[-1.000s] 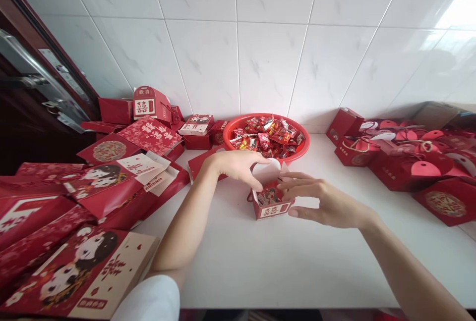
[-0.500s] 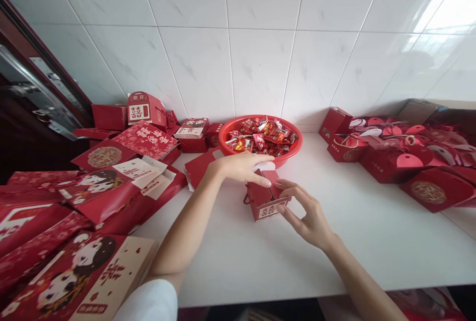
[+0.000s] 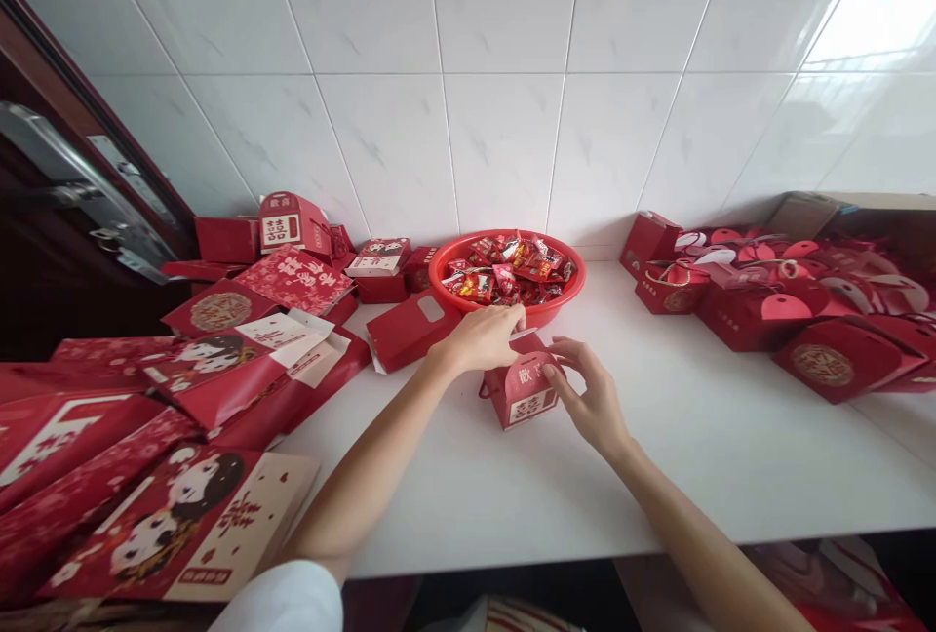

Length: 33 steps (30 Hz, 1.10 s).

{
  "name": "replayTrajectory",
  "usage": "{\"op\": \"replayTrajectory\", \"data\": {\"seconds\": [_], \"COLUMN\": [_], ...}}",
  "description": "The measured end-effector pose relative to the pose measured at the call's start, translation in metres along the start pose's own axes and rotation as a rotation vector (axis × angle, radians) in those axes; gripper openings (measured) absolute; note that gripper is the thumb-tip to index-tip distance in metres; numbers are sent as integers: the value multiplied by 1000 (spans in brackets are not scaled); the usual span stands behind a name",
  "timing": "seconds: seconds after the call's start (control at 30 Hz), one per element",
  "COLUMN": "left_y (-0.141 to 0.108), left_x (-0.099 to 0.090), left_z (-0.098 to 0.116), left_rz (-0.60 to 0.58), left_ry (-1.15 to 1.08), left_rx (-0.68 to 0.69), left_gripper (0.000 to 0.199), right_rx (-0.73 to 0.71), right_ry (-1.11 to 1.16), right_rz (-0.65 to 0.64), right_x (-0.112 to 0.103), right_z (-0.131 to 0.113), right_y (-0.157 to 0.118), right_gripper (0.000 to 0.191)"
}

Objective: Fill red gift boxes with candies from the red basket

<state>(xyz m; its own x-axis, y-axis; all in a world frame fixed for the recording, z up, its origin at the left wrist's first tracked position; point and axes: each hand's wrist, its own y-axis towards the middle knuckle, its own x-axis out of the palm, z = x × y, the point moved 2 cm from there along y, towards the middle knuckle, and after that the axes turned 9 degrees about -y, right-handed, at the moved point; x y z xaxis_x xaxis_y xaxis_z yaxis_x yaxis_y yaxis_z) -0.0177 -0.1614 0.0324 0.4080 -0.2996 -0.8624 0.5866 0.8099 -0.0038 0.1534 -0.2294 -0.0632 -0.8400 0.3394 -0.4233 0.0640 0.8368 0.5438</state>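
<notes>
A small red gift box [image 3: 525, 405] with gold lettering and a white character panel stands upright on the white table in front of me. Its rounded front flap is raised. At its back left, my left hand [image 3: 484, 337] reaches over with bent fingers at the rear flap; the fingertips are partly hidden. My right hand [image 3: 594, 396] pinches the raised flap at the right edge, thumb in front and fingers behind. Just beyond the box sits a red plastic basin [image 3: 437, 273] full of wrapped candies [image 3: 504, 273].
Many red boxes [image 3: 212, 374] are piled on the left, beside a dark door [image 3: 65, 213]. One red box [image 3: 413, 328] lies left of my left hand. More red boxes with cords [image 3: 738, 305] stand at the right, near a cardboard carton [image 3: 826, 213]. A tiled wall [image 3: 504, 144] closes the back.
The box's front flap has gone from folded down to standing up, with my right hand now pinching it. My left hand has drawn back toward the box's rear left corner.
</notes>
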Motion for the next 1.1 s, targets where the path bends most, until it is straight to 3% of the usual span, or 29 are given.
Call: {"op": "replayTrajectory", "data": {"seconds": [0.07,0.2,0.37,0.63,0.73,0.9,0.97,1.1], "left_y": [-2,-10,-22,-16,-16,-23,-23,-23], "left_x": [4,13,33,54,53,47,45,48], "left_z": [-5,-16,-23,-32,-35,-38,-36,-35], "left_rz": [35,46,143,193,258,323,326,335], "left_ry": [-139,-479,-556,-807,-796,-550,-515,-565], "left_rx": [46,41,-34,-25,-77,-319,-331,-303], "left_gripper": [26,53,30,40,59,90,90,79], "right_rx": [27,32,113,354,381,312,265,196], "right_ry": [22,28,55,93,102,437,460,368], "right_rz": [0,-6,-50,-216,-173,-104,-121,-291], "right_x": [1,3,4,-1,-9,-25,-27,-18], "right_z": [1,2,8,21,21,6,-6,-26], "right_y": [0,-1,2,12,16,26,30,37], "right_gripper": [29,32,45,54,47,43,42,35]}}
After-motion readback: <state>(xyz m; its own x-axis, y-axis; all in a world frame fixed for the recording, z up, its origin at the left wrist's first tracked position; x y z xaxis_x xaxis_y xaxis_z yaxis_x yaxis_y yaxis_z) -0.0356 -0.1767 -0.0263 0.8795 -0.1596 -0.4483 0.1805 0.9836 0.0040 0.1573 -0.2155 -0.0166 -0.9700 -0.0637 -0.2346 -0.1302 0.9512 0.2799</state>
